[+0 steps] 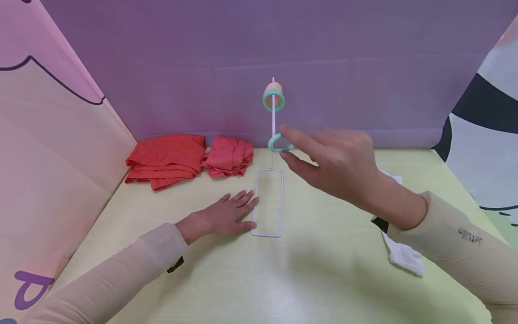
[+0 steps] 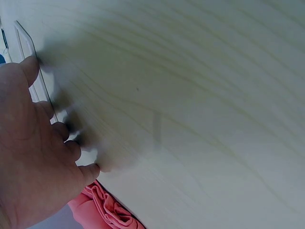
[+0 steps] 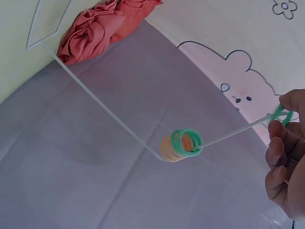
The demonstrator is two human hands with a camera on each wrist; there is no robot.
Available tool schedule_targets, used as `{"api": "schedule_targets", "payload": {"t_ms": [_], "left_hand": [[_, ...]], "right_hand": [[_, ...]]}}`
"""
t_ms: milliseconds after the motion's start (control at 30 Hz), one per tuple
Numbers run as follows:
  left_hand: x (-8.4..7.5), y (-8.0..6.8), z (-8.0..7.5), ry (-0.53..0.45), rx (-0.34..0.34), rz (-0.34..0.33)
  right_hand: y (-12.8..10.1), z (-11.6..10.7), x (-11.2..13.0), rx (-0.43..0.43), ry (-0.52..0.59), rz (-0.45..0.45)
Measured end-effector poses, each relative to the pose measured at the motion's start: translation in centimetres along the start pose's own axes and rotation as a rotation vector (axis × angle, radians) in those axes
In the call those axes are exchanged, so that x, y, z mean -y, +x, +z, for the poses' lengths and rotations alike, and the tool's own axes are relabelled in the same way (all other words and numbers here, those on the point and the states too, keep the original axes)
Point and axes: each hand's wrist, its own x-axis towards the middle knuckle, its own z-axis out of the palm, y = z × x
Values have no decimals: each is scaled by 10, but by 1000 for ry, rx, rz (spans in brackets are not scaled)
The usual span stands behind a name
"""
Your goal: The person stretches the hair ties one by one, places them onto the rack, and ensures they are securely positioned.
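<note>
My right hand (image 1: 344,166) is raised and pinches a mint-green ring (image 1: 270,144) between thumb and forefinger. In the right wrist view the free end of a thin white rod (image 3: 233,133) overlaps that ring (image 3: 279,111). The rod belongs to a white wire stand (image 1: 282,202) with a rectangular base on the table. Farther back on the rod hang green rings (image 3: 197,139) and orange rings (image 3: 167,149), bunched together. My left hand (image 1: 228,215) lies palm down on the table, fingers spread, its thumb and fingertips at the base's left side.
Two folded red cloths, a larger one (image 1: 170,155) and a smaller one (image 1: 230,155), lie at the back left of the table (image 1: 226,279). A white cloth (image 1: 406,258) lies partly under my right forearm. A purple fabric wall (image 1: 182,90) stands behind.
</note>
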Motion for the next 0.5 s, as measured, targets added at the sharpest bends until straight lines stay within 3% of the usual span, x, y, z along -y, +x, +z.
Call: {"api": "schedule_targets", "payload": {"t_ms": [233,500], "left_hand": [[1,0,3,-2,3,4],[0,0,0,-4,5,3]], "right_hand": [[3,20,-11,-46,-33,-4],[7,20,-7,-82,-23,-14]]}}
